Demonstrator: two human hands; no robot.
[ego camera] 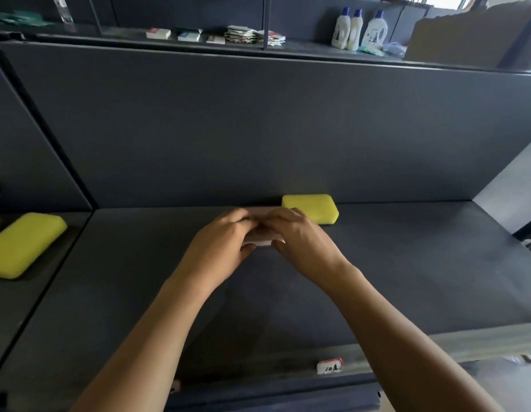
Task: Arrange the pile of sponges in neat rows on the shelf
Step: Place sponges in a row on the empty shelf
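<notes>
Both hands meet over a pale pinkish-white sponge lying on the dark shelf near its back wall. My left hand grips the sponge's left end and my right hand grips its right end; most of the sponge is hidden under the fingers. A yellow sponge lies flat against the back wall, just right of my hands and touching or nearly touching the pale sponge. Another yellow sponge lies on the neighbouring shelf section to the left.
A divider edge separates the left section. A white price tag sits on the shelf's front rail. Behind the back wall a higher shelf holds detergent bottles, small boxes and a cardboard box.
</notes>
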